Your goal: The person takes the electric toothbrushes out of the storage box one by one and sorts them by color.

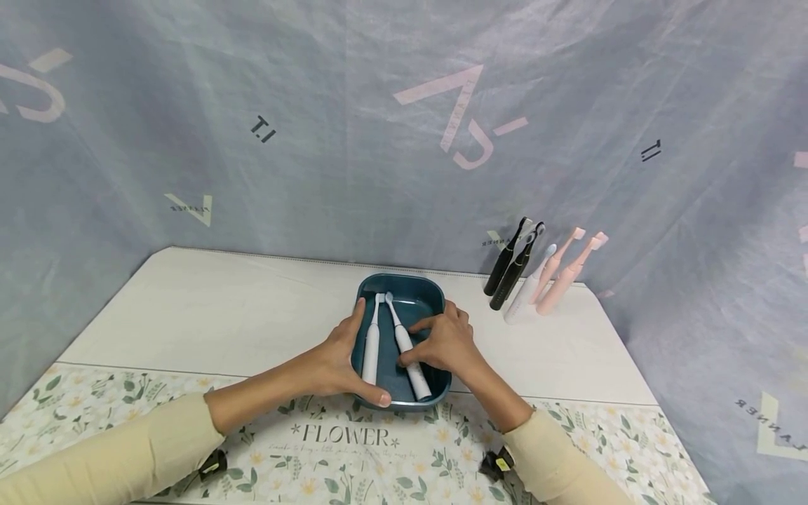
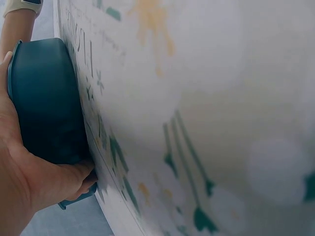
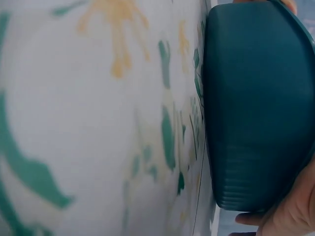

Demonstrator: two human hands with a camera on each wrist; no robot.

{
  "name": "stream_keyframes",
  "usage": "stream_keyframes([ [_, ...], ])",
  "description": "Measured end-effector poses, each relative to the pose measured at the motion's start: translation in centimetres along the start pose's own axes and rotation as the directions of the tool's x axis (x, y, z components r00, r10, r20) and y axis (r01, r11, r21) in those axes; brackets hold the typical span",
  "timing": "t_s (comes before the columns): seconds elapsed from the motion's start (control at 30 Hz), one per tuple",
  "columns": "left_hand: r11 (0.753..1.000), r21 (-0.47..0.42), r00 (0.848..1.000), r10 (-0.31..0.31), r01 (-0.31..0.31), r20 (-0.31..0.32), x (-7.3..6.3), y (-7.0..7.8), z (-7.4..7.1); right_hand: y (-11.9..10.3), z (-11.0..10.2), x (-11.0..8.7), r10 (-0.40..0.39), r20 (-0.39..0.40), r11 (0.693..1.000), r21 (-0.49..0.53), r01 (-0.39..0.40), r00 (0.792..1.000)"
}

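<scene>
A dark teal basin point(image 1: 404, 280) stands on the mat, holding two white electric toothbrushes. My left hand point(image 1: 337, 358) grips the basin from its left side, with the thumb on the near rim and the fingers along the outer wall. The left white electric toothbrush point(image 1: 371, 351) lies along the basin's left part, brush head away from me. My right hand point(image 1: 445, 340) reaches over the right rim; its thumb and index finger hold the handle of the right white electric toothbrush point(image 1: 419, 384). Other fingers of that hand stay outside the wall, as the right wrist view shows.
To the right of the basin, two black electric toothbrushes point(image 1: 503, 270), a white one point(image 1: 522, 298) and two pink ones point(image 1: 558, 289) stand upright. The mat point(image 1: 208, 308) is white behind and flowered in front. A grey printed curtain point(image 1: 315, 175) hangs behind.
</scene>
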State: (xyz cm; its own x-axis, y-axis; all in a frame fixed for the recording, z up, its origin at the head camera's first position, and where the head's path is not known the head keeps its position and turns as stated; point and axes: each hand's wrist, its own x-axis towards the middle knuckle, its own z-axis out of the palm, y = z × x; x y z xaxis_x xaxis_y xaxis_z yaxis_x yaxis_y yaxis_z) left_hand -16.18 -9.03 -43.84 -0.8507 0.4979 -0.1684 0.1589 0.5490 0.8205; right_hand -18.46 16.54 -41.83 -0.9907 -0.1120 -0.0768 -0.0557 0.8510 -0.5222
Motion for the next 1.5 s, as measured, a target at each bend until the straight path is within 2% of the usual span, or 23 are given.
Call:
stream_keyframes([
  [0.3,1.000,-0.016,1.000,0.018,-0.018,-0.007,-0.1,0.1,0.0,0.1,0.2,0.3,0.066,0.023,0.990,0.125,-0.069,0.998],
  [0.53,1.000,-0.017,1.000,0.013,-0.014,-0.010,-0.2,0.0,0.0,0.4,0.4,0.2,0.024,0.023,0.984,0.174,-0.027,0.999],
  [0.83,1.000,-0.019,1.000,0.010,-0.010,-0.009,-0.2,-0.2,0.1,0.7,0.1,0.2,0.019,0.060,0.971,0.237,-0.032,0.998],
  [0.97,1.000,-0.025,1.000,0.014,-0.014,-0.006,-0.2,-0.2,0.1,1.0,-0.3,0.2,0.016,0.086,0.950,0.309,-0.042,0.996],
  [1.1,0.999,-0.035,1.000,0.018,-0.018,-0.006,-0.2,-0.1,0.1,1.5,-0.8,0.4,0.004,0.080,0.931,0.362,-0.033,0.997],
  [1.5,1.000,-0.026,1.000,0.016,-0.016,-0.012,-0.1,-0.1,0.0,2.6,-2.7,0.0,-0.039,-0.020,0.840,0.541,0.044,0.999],
])
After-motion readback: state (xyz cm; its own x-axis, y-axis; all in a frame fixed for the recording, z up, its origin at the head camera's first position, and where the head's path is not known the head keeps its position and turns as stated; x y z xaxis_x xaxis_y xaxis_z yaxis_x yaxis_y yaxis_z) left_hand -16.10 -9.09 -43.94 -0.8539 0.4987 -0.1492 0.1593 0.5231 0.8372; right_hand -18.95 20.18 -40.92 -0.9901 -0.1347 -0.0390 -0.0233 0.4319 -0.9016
